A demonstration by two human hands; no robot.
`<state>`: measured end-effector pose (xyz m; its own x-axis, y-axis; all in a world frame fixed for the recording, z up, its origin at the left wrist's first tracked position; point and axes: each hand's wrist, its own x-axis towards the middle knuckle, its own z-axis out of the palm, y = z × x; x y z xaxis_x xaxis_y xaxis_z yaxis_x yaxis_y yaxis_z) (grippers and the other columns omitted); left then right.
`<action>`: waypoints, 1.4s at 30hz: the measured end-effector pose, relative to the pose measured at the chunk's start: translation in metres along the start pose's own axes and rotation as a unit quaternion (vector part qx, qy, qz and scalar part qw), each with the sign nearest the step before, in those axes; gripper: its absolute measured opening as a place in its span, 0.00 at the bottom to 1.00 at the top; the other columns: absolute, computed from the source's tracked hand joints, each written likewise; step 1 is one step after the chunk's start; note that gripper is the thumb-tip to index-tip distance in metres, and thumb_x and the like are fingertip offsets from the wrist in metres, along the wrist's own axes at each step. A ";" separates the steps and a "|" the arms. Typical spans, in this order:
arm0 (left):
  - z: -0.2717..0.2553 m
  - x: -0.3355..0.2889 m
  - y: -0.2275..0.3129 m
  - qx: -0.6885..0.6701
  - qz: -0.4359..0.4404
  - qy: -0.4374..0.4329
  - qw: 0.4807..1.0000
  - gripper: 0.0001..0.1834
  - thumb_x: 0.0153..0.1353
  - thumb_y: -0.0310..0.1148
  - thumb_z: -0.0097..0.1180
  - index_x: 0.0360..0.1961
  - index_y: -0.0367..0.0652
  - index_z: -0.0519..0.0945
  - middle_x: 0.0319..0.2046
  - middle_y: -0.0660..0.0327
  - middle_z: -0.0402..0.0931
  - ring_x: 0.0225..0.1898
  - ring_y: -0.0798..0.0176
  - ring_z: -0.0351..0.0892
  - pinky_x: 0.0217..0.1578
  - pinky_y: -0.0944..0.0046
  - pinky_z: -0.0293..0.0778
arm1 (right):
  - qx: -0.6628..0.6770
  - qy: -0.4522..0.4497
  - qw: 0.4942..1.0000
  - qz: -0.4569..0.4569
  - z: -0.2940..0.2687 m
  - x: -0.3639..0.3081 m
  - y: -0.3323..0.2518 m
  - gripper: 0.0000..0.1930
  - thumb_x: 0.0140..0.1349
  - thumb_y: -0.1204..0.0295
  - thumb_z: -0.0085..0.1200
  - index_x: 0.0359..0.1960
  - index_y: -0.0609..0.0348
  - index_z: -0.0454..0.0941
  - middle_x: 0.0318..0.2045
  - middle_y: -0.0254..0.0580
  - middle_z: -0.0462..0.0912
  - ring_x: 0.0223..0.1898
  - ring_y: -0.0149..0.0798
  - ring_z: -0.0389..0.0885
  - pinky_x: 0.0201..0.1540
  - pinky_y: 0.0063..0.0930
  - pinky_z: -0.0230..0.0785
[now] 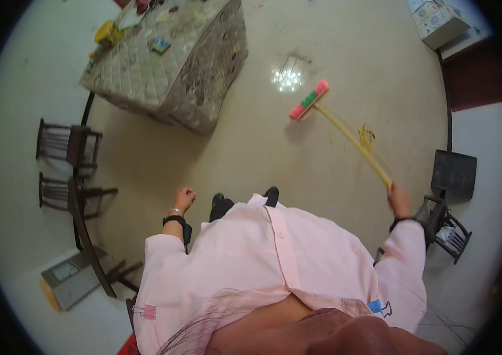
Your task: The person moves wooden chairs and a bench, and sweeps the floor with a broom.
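Note:
My right hand [399,200] is wrapped around the end of a broom's yellow handle. The broom [354,142] slants away to the far left, and its pink-and-green bristle head is out over the floor ahead of me. A small yellow scrap [366,136] lies on the floor beside the handle. At my left side, my left hand [185,199] hangs with its fingers curled in and nothing visible in them. Both forearms wear black bands. Past the left hand stands a block covered in quilted, stained mattress fabric [203,77].
On the mattress lie a yellow item [108,32] and a small green-blue packet [160,45]. Dark wooden chairs [67,145] stand along the left wall, and another chair [452,236] is at the right. A black dustpan-like panel [454,174] is by the right wall. White boxes [437,23] sit far right.

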<state>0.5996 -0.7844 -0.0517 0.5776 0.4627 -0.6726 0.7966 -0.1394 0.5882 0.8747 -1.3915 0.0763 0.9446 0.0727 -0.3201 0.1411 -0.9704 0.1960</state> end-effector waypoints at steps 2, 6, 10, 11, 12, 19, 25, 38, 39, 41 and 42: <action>0.005 0.010 0.035 0.026 0.009 -0.006 1.000 0.08 0.46 0.31 0.48 0.27 0.37 0.70 0.18 0.61 0.72 0.20 0.69 0.70 0.22 0.70 0.67 | 0.085 -0.054 0.993 0.069 0.053 -0.067 0.019 0.16 0.54 0.59 0.39 0.28 0.61 0.70 0.21 0.56 0.73 0.24 0.56 0.71 0.24 0.45 0.62; 0.014 0.034 0.070 0.088 0.031 -0.047 0.995 0.10 0.45 0.32 0.49 0.28 0.35 0.72 0.21 0.58 0.73 0.22 0.67 0.72 0.24 0.69 0.68 | 0.171 -0.145 0.954 0.201 0.110 -0.219 -0.005 0.19 0.52 0.57 0.41 0.25 0.63 0.72 0.24 0.56 0.73 0.27 0.56 0.72 0.27 0.45 0.64; 0.028 0.071 0.115 0.149 0.076 -0.091 0.982 0.11 0.43 0.32 0.49 0.27 0.35 0.72 0.21 0.58 0.73 0.23 0.65 0.72 0.26 0.68 0.68 | 0.223 -0.202 0.903 0.307 0.127 -0.317 -0.042 0.18 0.52 0.58 0.42 0.25 0.64 0.72 0.22 0.55 0.73 0.25 0.53 0.72 0.25 0.42 0.63; 0.034 0.084 0.122 0.157 0.086 -0.095 0.979 0.11 0.43 0.32 0.48 0.27 0.35 0.72 0.21 0.58 0.73 0.23 0.65 0.72 0.26 0.68 0.68 | 0.230 -0.213 0.892 0.326 0.128 -0.331 -0.051 0.18 0.52 0.58 0.42 0.25 0.64 0.72 0.22 0.54 0.73 0.24 0.52 0.72 0.24 0.42 0.63; 0.039 0.098 0.132 0.161 0.105 -0.101 0.976 0.11 0.43 0.32 0.48 0.27 0.35 0.72 0.21 0.57 0.73 0.23 0.65 0.72 0.26 0.68 0.68 | 0.239 -0.223 0.881 0.341 0.127 -0.337 -0.060 0.18 0.52 0.58 0.42 0.25 0.64 0.72 0.22 0.54 0.73 0.24 0.52 0.71 0.24 0.41 0.63; 0.092 0.168 0.195 0.241 0.162 -0.202 0.935 0.10 0.47 0.32 0.49 0.28 0.36 0.71 0.21 0.59 0.72 0.23 0.68 0.70 0.26 0.69 0.67 | 0.260 -0.272 0.854 0.361 0.085 -0.300 -0.061 0.17 0.52 0.60 0.44 0.24 0.65 0.71 0.19 0.51 0.73 0.20 0.46 0.71 0.20 0.37 0.63; 0.097 0.247 0.211 0.186 0.156 -0.230 0.943 0.09 0.48 0.31 0.48 0.29 0.37 0.70 0.21 0.62 0.70 0.22 0.70 0.68 0.25 0.72 0.66 | 0.268 -0.350 0.826 0.351 0.030 -0.183 -0.036 0.16 0.51 0.61 0.45 0.23 0.66 0.71 0.17 0.48 0.72 0.16 0.42 0.71 0.16 0.33 0.63; 0.031 0.295 0.220 0.091 -0.052 -0.160 0.982 0.06 0.50 0.31 0.48 0.28 0.41 0.68 0.17 0.65 0.68 0.17 0.72 0.65 0.16 0.74 0.62 | 0.274 -0.400 0.873 0.056 -0.063 0.072 0.008 0.18 0.53 0.59 0.42 0.21 0.65 0.69 0.11 0.40 0.67 0.10 0.34 0.64 0.10 0.29 0.55; 0.034 0.295 0.225 0.094 -0.065 -0.163 0.980 0.06 0.50 0.31 0.49 0.28 0.42 0.68 0.17 0.65 0.67 0.16 0.72 0.65 0.16 0.74 0.62 | 0.295 -0.382 0.872 0.076 -0.063 0.084 0.005 0.18 0.54 0.58 0.42 0.21 0.64 0.69 0.11 0.39 0.66 0.09 0.33 0.63 0.10 0.29 0.54; 0.040 0.300 0.229 0.064 -0.060 -0.184 0.979 0.06 0.49 0.32 0.49 0.28 0.42 0.68 0.17 0.64 0.67 0.16 0.72 0.64 0.16 0.74 0.62 | 0.345 -0.357 0.854 0.159 -0.072 0.115 -0.014 0.18 0.54 0.58 0.40 0.22 0.62 0.69 0.10 0.36 0.65 0.09 0.32 0.61 0.10 0.27 0.53; 0.046 0.304 0.234 0.066 -0.059 -0.186 0.978 0.06 0.49 0.32 0.49 0.28 0.42 0.68 0.17 0.64 0.67 0.16 0.72 0.64 0.16 0.74 0.62 | 0.372 -0.344 0.832 0.225 -0.080 0.134 -0.031 0.17 0.54 0.58 0.40 0.23 0.62 0.68 0.10 0.36 0.65 0.09 0.31 0.61 0.10 0.26 0.53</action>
<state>0.9697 -0.7163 -0.1387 0.4852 0.1348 -0.8640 0.8637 -0.2279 0.4495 1.0203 -1.3331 0.1019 0.4227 -0.2383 -0.8744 -0.6456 -0.7563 -0.1060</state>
